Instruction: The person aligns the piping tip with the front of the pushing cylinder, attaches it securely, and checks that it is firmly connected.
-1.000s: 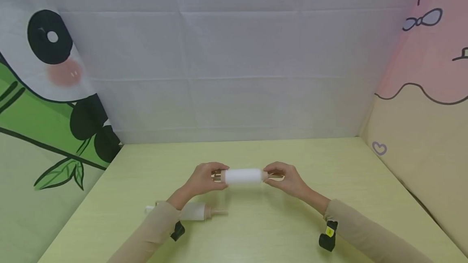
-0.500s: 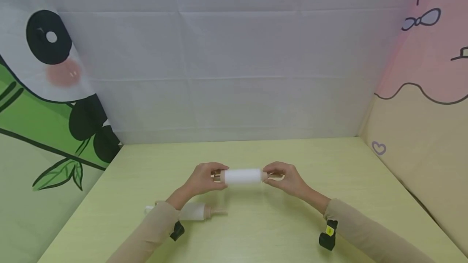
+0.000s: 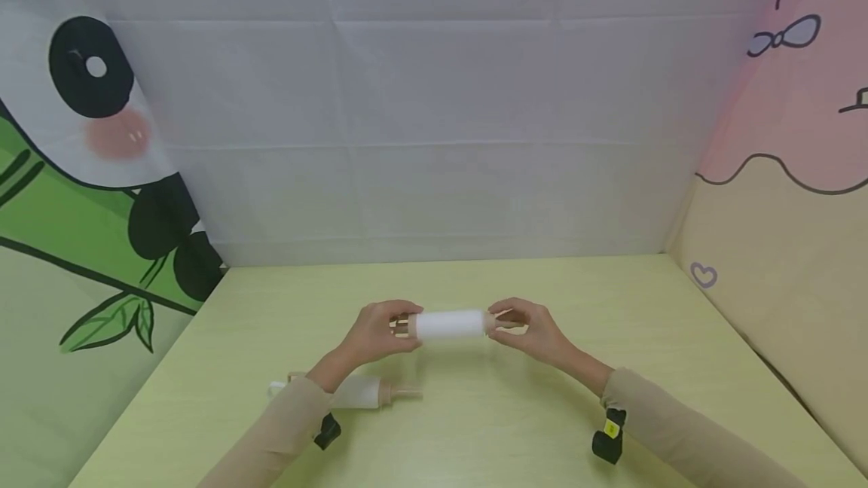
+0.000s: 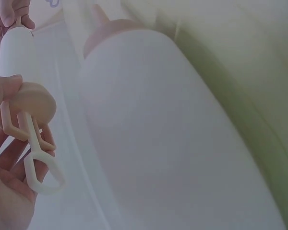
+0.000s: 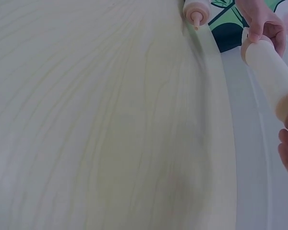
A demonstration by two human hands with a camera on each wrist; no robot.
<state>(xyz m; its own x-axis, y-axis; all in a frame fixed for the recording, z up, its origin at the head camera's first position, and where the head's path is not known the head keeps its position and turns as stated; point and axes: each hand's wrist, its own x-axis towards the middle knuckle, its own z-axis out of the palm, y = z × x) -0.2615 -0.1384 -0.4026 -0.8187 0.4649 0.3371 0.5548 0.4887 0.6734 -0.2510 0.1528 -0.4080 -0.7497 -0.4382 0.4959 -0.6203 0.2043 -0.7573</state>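
A white plastic syringe [image 3: 450, 324] with beige ends is held level above the table by both hands. My left hand [image 3: 380, 331] grips its beige collar with thumb and fingers. In the left wrist view, beige finger loops [image 4: 12, 122] and a white plunger ring [image 4: 44, 175] stick out past that hand [image 4: 9, 191]. At the nozzle end, my right hand [image 3: 532, 331] pinches the beige cap between thumb and fingers. A second syringe [image 3: 358, 392] of the same kind lies on the table, partly hidden by the left forearm; the left wrist view shows its barrel [image 4: 153, 115] up close.
The pale wooden table [image 3: 515, 428] reaches back to a grey cloth wall [image 3: 434, 134]. Printed cloth stands along the left side [image 3: 102, 247] and the right side [image 3: 780, 247]. A black wrist camera [image 3: 607, 439] hangs at the right sleeve.
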